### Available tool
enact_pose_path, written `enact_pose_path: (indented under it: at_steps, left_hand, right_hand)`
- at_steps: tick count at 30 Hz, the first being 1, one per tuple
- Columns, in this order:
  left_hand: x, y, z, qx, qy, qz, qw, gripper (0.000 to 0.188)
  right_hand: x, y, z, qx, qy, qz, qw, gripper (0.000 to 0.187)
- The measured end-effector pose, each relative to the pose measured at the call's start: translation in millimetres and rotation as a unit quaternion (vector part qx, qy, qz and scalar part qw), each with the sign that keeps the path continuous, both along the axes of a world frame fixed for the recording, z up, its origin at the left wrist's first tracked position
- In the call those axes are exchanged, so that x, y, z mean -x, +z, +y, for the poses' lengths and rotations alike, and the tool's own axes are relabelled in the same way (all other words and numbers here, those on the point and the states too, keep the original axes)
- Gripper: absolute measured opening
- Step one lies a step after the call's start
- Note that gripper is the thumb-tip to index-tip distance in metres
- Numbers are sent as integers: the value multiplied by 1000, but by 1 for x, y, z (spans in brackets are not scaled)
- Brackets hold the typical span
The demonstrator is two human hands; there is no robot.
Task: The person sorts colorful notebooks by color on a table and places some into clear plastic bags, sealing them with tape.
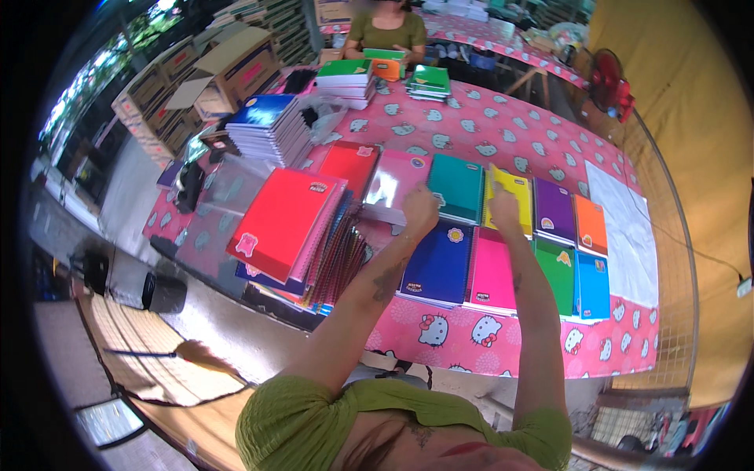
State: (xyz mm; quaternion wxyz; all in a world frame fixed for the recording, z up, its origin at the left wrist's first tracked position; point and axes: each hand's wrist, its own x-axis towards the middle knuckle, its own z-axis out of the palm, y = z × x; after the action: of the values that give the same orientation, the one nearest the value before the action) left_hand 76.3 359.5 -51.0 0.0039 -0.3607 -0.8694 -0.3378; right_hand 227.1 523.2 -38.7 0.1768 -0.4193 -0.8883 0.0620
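Spiral notebooks lie in two rows in front of me. My left hand (422, 209) is closed at the gap between a pink notebook (399, 174) and a teal notebook (458, 188); whatever its fingers hold is hidden. Over the left part of a yellow notebook (517, 187) is my right hand (503, 210), its fingers closed on that cover. Right of it are a purple notebook (554, 206) and an orange one (589, 221). The nearer row has a dark blue notebook (434, 267), a magenta one (490, 271), a green one (554, 275) and a light blue one (591, 292).
A leaning stack of red-topped notebooks (287, 216) stands left, beside another red notebook (345, 165). Behind are a blue-topped stack (263, 114) and green-topped stacks (345, 71). Across the pink patterned table (471, 125), a person (386, 31) handles notebooks. Cardboard boxes (228, 74) stand far left.
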Motion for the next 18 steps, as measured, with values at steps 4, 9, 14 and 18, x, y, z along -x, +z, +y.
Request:
enact_pose_path:
  at_steps: [4, 9, 14, 18]
  left_hand:
    - [23, 28, -8, -26, -67, -218, 973, 35]
    - [-49, 158, -137, -348, -90, -80, 930, 23]
    - [4, 261, -294, -589, -21, -100, 801, 43]
    - [64, 272, -352, -578, -50, -48, 813, 49]
  right_hand:
    - [-41, 36, 17, -14, 63, 364, 929, 54]
    - [-90, 113, -79, 233, 98, 603, 757, 50]
    - [-6, 141, -197, 238, 135, 603, 749, 34]
    - [70, 146, -270, 75, 333, 420, 841, 32]
